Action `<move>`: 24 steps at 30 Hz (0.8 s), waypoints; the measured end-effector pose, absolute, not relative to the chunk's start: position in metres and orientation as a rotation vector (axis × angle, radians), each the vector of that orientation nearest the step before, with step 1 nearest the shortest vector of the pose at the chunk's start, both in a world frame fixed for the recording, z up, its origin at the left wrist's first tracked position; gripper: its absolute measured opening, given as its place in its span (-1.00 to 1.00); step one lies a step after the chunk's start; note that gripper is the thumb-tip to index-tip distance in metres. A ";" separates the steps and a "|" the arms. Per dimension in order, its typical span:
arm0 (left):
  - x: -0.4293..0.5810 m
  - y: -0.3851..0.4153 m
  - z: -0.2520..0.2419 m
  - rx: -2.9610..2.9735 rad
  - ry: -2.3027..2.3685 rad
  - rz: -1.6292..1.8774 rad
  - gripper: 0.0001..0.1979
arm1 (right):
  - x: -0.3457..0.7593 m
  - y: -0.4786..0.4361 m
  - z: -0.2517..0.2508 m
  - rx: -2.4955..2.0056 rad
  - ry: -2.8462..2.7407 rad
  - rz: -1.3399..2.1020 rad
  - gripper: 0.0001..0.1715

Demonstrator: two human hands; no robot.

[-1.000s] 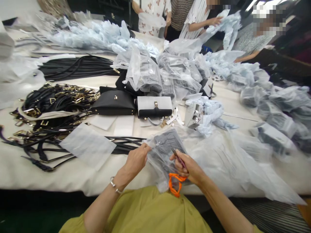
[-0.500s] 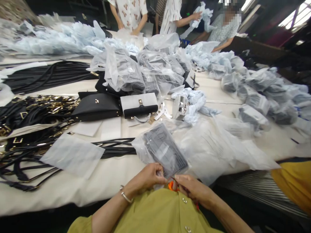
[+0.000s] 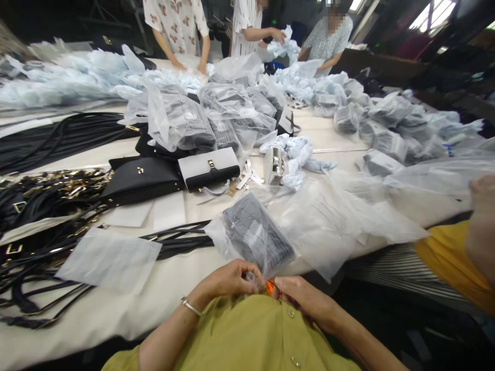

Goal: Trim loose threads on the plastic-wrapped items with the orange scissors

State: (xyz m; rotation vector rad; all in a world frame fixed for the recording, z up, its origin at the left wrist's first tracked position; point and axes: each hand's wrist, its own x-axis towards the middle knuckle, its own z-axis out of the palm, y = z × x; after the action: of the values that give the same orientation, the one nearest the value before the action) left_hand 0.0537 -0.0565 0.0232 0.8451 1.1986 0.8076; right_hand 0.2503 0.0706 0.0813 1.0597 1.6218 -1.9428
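Near the table's front edge lies a clear plastic bag (image 3: pixel 253 234) with a dark, box-shaped bundle inside, tilted away from me. My left hand (image 3: pixel 236 278) is closed on the bag's near end, where the plastic is gathered between thumb and fingers. Just right of it, my right hand (image 3: pixel 303 294) is closed around a small orange item (image 3: pixel 270 287) with a thin dark part; its kind is mostly hidden by the fingers. Beyond the bag sit a black handbag (image 3: pixel 144 178) and a black-and-white handbag (image 3: pixel 211 169) with a gold clasp.
Black straps with gold buckles (image 3: pixel 58 185) cover the left side. A white sheet (image 3: pixel 110 257) lies in front of them. Flat plastic bags (image 3: pixel 320 221) spread to the right, wrapped bags (image 3: pixel 216 113) pile up behind. A co-worker's arm (image 3: pixel 481 226) reaches in at right; several people stand opposite.
The view has shifted a little to the right. My left fingers have gathered the bag's near end more tightly. A co-worker's arm and a lifted plastic sheet have appeared at right.
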 end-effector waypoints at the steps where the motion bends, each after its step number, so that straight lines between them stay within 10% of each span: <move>1: 0.055 -0.054 0.024 0.830 1.175 0.828 -0.70 | 0.251 0.070 0.083 1.065 1.626 -1.951 -0.33; 24: 0.077 -0.041 0.016 0.663 1.100 1.037 -0.54 | 0.242 0.049 0.051 1.252 1.731 -2.114 -0.24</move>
State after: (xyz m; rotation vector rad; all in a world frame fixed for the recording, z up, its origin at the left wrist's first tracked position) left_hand 0.0768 -0.0413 0.0163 0.6634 1.1003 1.0371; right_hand 0.2420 0.0488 0.0509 1.2520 1.7313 -2.1142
